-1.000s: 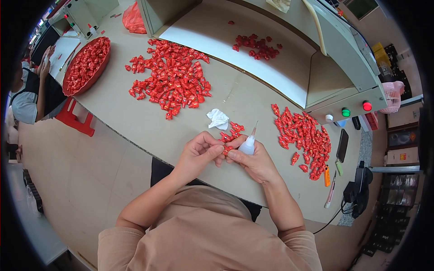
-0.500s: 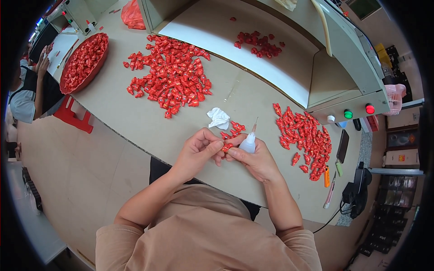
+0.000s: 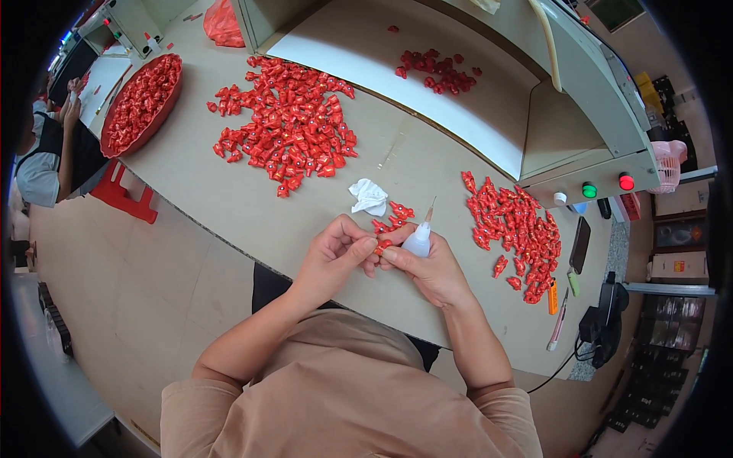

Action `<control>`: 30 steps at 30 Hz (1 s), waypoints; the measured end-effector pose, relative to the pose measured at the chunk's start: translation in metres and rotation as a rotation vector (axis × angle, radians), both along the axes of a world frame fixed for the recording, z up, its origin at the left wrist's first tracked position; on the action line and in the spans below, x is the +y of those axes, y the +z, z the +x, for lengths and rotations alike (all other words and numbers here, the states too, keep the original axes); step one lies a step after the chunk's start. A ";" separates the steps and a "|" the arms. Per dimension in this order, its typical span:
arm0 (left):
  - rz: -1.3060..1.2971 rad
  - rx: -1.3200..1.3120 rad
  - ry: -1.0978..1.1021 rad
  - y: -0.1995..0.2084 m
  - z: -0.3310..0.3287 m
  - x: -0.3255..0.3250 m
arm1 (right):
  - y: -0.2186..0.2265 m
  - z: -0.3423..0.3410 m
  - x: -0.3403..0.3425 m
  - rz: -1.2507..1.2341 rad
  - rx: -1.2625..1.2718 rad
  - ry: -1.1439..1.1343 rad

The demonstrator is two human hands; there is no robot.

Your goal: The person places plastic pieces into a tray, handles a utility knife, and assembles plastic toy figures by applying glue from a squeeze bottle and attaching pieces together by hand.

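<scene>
Head: nearer than tissue, left hand and right hand (also gripping bottle) pinch red piece; likely fitting; next needs steadiness.

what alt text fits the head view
A person's left hand and right hand hold a small red figure-like piece; the right also grips a needle-tipped squeeze bottle. Heaps of similar pieces and a white tissue lie on the table.

Glossy red plastic pieces gleam against a smooth, matt tabletop.
From where I stand, the crumpled, matt white tissue looks papery; right of it, a translucent plastic bottle carries a thin metal-looking needle; far left of it, a shiny plastic bowl.
</scene>
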State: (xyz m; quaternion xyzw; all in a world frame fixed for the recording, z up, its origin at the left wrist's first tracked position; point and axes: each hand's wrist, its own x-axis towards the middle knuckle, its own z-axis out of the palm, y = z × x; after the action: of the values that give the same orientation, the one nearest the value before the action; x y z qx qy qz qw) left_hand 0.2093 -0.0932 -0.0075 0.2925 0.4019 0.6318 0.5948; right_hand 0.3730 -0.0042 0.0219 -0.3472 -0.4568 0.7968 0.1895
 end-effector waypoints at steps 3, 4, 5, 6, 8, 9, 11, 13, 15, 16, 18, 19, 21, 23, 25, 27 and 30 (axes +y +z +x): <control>0.013 0.004 0.003 0.002 0.001 0.000 | 0.000 0.000 0.000 0.005 0.004 -0.005; 0.015 0.008 0.004 0.002 0.001 0.000 | 0.000 0.000 0.000 0.004 0.004 -0.004; 0.018 0.012 0.005 0.003 0.001 0.000 | 0.000 0.001 -0.001 0.005 0.008 0.002; 0.018 0.012 0.006 0.003 0.001 0.000 | 0.000 0.001 -0.001 0.007 0.013 0.007; 0.021 0.006 0.003 0.002 0.001 0.000 | 0.000 0.001 0.000 0.006 0.013 0.011; 0.022 0.006 0.004 0.002 0.001 0.000 | -0.001 0.002 0.000 0.006 0.014 0.015; 0.029 0.012 0.006 0.001 0.001 -0.001 | -0.002 0.002 0.000 0.007 0.012 0.016; 0.031 0.012 0.004 0.002 0.001 -0.001 | -0.001 0.001 -0.001 0.009 0.010 0.016; 0.034 0.013 0.003 0.002 0.000 -0.001 | 0.000 0.000 -0.001 0.014 0.010 0.010; 0.034 0.015 0.000 0.002 0.000 -0.001 | -0.001 0.000 -0.001 0.015 0.011 0.011; 0.035 0.019 -0.005 0.004 -0.002 -0.001 | -0.002 0.001 -0.001 0.050 -0.008 0.010; 0.015 0.018 -0.034 0.008 -0.004 -0.001 | 0.001 0.002 0.001 0.051 -0.005 0.007; -0.007 0.025 -0.065 0.014 -0.010 -0.004 | 0.012 0.005 0.006 0.065 -0.033 0.083; -0.066 0.251 0.061 0.018 -0.018 -0.010 | 0.025 0.010 0.012 0.086 -0.036 0.055; 0.041 0.720 0.106 0.020 -0.030 -0.007 | 0.028 0.015 0.018 0.111 -0.030 0.027; 0.152 1.194 0.148 0.022 -0.033 -0.005 | 0.024 0.021 0.024 0.246 -0.110 -0.099; 0.230 1.335 0.181 0.024 -0.029 0.001 | 0.022 0.026 0.027 0.321 -0.111 -0.151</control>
State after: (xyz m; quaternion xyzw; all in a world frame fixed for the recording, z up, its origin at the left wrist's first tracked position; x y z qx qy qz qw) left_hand 0.1799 -0.0926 0.0165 0.6460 0.6359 0.4019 0.1298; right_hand 0.3988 0.0226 0.0443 -0.3893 -0.5605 0.6768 0.2760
